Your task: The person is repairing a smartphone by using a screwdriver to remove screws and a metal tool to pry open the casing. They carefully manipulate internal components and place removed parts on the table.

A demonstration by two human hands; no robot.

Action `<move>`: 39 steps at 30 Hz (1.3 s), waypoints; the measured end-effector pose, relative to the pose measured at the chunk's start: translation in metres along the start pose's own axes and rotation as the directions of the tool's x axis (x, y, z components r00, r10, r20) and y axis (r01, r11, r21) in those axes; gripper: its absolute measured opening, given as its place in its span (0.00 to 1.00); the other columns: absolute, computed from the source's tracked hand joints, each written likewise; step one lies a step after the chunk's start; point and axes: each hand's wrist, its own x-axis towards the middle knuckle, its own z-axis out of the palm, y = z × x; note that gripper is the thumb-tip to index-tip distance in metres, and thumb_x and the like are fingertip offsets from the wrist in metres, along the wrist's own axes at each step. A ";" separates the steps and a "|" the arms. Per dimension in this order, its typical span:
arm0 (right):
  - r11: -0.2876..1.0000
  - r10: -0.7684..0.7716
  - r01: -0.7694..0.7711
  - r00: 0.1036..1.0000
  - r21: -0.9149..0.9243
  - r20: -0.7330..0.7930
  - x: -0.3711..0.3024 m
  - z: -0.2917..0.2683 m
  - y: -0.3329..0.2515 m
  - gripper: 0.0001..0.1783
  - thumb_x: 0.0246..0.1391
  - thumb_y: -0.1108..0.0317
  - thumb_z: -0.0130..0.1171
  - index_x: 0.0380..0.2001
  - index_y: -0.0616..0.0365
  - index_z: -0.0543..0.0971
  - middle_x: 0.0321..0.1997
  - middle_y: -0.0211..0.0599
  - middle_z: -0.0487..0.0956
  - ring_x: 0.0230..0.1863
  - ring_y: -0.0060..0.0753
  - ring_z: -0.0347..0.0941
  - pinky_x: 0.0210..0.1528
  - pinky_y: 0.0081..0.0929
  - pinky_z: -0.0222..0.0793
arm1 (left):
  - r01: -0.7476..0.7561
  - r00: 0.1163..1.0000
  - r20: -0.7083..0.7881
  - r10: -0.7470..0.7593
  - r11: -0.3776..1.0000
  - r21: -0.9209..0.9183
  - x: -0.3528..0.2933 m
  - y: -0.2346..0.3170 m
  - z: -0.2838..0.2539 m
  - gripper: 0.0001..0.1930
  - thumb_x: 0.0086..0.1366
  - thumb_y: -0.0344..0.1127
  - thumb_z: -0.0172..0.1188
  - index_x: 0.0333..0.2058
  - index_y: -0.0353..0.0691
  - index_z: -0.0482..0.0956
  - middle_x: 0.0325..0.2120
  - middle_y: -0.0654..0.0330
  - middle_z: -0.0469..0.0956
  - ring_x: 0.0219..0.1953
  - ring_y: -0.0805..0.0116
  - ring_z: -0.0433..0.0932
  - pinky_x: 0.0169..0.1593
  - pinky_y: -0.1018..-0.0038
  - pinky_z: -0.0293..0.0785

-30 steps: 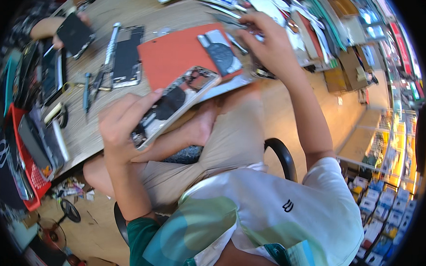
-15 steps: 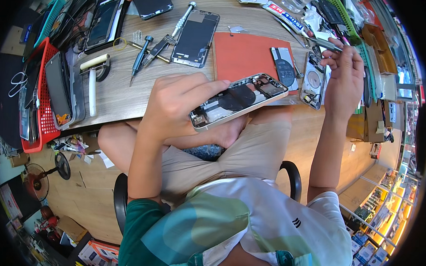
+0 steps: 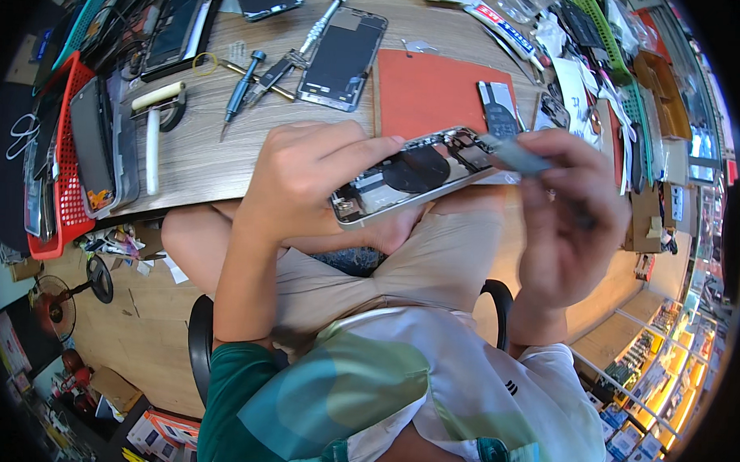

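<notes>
My left hand (image 3: 294, 175) is closed around an opened phone housing (image 3: 418, 174), held tilted above my lap at the table's front edge. The housing's inner parts face up, with a dark round patch in its middle. In my right hand (image 3: 570, 230), smeared by motion, is a slim grey tool (image 3: 517, 157), its exact kind too blurred to tell. Its front end overlaps the housing's right end; whether they touch I cannot tell. Just beyond lies a phone battery (image 3: 498, 109) on the right side of an orange-red mat (image 3: 424, 90). Another phone housing (image 3: 551, 113) is partly hidden behind my right hand.
Left of the mat lie a phone screen (image 3: 342, 60), a blue screwdriver (image 3: 243, 90) and a white-handled roller (image 3: 153, 134). A red basket (image 3: 70, 172) of phones stands at the left edge. A glue tube (image 3: 503, 29) and a green basket (image 3: 597, 31) are at the far right.
My right hand has come left and nearer with the grey tool, from above the second housing to the right end of the held one. My left hand keeps its hold.
</notes>
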 end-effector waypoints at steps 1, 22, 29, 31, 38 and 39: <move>0.997 -0.041 0.044 0.998 -0.063 0.045 0.001 0.005 0.002 0.18 0.63 0.83 0.69 0.52 0.61 0.75 0.54 0.56 0.83 0.48 0.45 0.85 0.48 0.36 0.84 | -0.003 1.000 -0.004 0.003 1.000 -0.003 0.001 0.000 0.000 0.36 0.43 0.54 0.85 0.47 0.35 0.89 0.28 0.58 0.80 0.26 0.56 0.82 0.30 0.64 0.77; 0.960 -0.102 0.158 0.967 -0.233 0.232 0.014 0.023 0.007 0.21 0.57 0.88 0.68 0.52 0.64 0.76 0.45 0.45 0.83 0.39 0.40 0.83 0.27 0.29 0.82 | -0.002 1.000 -0.013 0.002 1.000 0.000 -0.001 -0.001 0.004 0.36 0.45 0.55 0.84 0.46 0.34 0.89 0.25 0.59 0.78 0.24 0.59 0.80 0.28 0.66 0.75; 0.955 -0.097 0.162 0.962 -0.250 0.254 0.015 0.025 0.008 0.21 0.58 0.88 0.68 0.51 0.63 0.76 0.45 0.45 0.83 0.39 0.41 0.82 0.26 0.30 0.80 | -0.037 0.999 -0.024 0.037 0.999 0.008 0.003 -0.001 0.003 0.34 0.40 0.47 0.90 0.45 0.33 0.89 0.22 0.59 0.80 0.21 0.64 0.81 0.27 0.71 0.75; 0.954 -0.100 0.166 0.961 -0.250 0.257 0.015 0.025 0.009 0.20 0.57 0.87 0.68 0.51 0.63 0.76 0.45 0.45 0.83 0.39 0.41 0.82 0.26 0.31 0.79 | -0.033 0.999 -0.026 0.033 0.999 0.006 0.004 0.000 0.003 0.34 0.41 0.47 0.90 0.44 0.33 0.90 0.22 0.59 0.81 0.22 0.63 0.82 0.27 0.71 0.76; 0.950 -0.097 0.166 0.962 -0.264 0.254 0.016 0.025 0.010 0.20 0.58 0.87 0.68 0.51 0.63 0.76 0.44 0.43 0.82 0.37 0.39 0.81 0.25 0.30 0.76 | 0.023 1.000 0.002 -0.023 1.000 0.001 0.000 0.002 0.002 0.34 0.43 0.50 0.84 0.46 0.35 0.89 0.28 0.58 0.81 0.26 0.57 0.83 0.31 0.65 0.78; 0.952 -0.093 0.161 0.962 -0.262 0.255 0.016 0.025 0.010 0.20 0.58 0.87 0.68 0.51 0.63 0.76 0.44 0.43 0.82 0.36 0.39 0.81 0.25 0.30 0.75 | 0.043 0.999 0.008 -0.043 0.999 -0.006 -0.001 0.003 0.003 0.34 0.44 0.51 0.82 0.47 0.36 0.89 0.31 0.58 0.81 0.28 0.55 0.83 0.32 0.62 0.78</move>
